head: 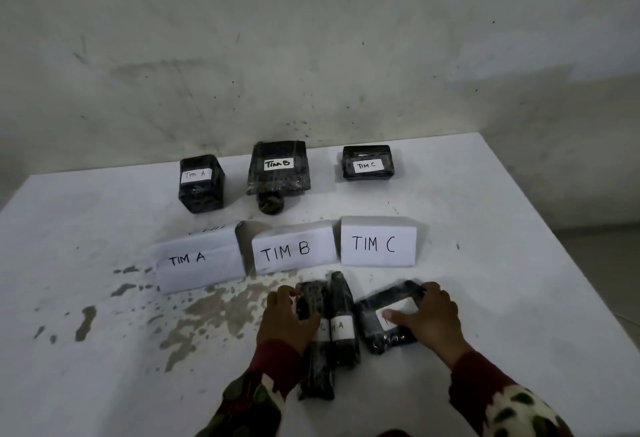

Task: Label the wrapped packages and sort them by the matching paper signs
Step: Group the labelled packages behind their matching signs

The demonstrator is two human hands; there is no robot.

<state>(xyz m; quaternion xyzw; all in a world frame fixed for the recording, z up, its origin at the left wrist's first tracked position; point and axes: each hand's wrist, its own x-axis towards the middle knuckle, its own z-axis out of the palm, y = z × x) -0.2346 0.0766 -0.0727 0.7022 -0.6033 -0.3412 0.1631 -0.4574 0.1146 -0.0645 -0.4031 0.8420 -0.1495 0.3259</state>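
Folded paper signs TIM A [194, 262], TIM B [291, 251], TIM C [377, 244] stand on the chipped white table [104, 350], shiny black wrapped blocks behind each. Left hand [285, 319] grips a small bundle [310, 298]; right hand [431, 320] grips a flat labelled package [377, 312]. Hands apart.

We reach both arms forward from the 6 o'clock edge of the view, patterned sleeves [498, 398] covering the forearms down to the wrists. Our left hand [285, 320] sits toward 6 o'clock, palm down, fingers curled in a grip pointing toward 12 o'clock, thumb out to the 3 o'clock side. Our right hand [431, 319] lies at about 5 o'clock, also palm down, its fingers bent over toward 11 o'clock and its thumb stretched out toward 9 o'clock. The two hands are near each other but not touching.
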